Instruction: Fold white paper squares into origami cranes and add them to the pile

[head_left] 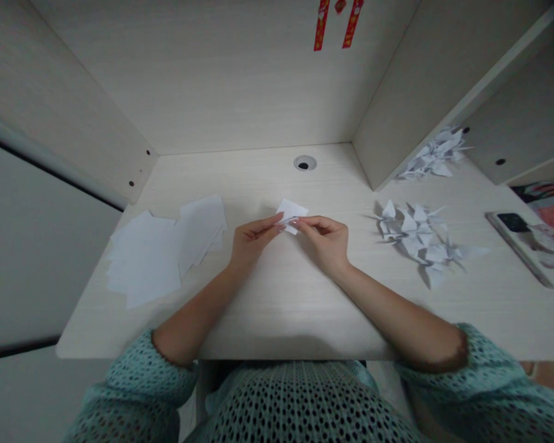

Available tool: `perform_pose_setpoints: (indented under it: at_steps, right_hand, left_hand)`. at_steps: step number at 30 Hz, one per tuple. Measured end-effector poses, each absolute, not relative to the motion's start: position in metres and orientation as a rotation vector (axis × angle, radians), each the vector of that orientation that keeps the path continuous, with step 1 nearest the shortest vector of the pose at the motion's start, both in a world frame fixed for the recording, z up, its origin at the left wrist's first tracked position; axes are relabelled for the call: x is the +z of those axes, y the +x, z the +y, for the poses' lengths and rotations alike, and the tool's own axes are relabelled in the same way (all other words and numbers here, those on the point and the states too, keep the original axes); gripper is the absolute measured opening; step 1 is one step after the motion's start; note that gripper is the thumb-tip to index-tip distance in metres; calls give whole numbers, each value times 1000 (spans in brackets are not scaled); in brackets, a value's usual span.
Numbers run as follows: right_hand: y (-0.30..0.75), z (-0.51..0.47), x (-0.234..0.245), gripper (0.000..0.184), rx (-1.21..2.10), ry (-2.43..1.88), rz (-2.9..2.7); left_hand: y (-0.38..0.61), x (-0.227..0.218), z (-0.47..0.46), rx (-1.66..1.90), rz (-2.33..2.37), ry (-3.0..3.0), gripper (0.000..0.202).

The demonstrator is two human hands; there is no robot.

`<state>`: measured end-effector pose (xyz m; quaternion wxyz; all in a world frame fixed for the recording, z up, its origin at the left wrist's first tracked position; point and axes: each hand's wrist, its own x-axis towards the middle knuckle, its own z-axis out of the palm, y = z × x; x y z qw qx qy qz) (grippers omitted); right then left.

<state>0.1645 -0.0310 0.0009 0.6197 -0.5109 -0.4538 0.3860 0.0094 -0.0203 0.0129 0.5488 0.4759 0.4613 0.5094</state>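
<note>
Over the middle of the desk, a small folded piece of white paper (292, 209) is pinched between both hands. My left hand (255, 235) grips its left side with thumb and fingertips. On the other side, my right hand (325, 239) has thumb and fingers closed on the right part of the same paper. A raised fold shows between the fingertips; its exact shape is too small to make out. Left of my left hand lie flat white paper sheets (148, 258) in overlapping piles. To the right of my right hand sits a cluster of folded paper cranes (415, 234).
More folded paper cranes (438, 154) lie farther back by the upright panel (406, 92). A phone (526, 243) rests at the far right of the desk (277, 307). Behind my hands is a round cable hole (305, 163). Red paper strips (321, 24) hang on the back wall.
</note>
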Motion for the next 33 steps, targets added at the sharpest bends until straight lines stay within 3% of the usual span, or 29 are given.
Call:
perform_pose_setpoints:
  at_steps: [19,26,33]
  right_hand:
    - [159,-33,0,9,1000,-1127,-1038]
    - [153,-32,0,12,1234,-1103,-825]
    - [153,-31,-1,16,1246,-1103,-802]
  left_hand:
    - [12,12,-24,1293,1179,1068,14]
    - [14,9,-26,1320,1231,975,23]
    - [16,9,-27,1291,1216,880,31]
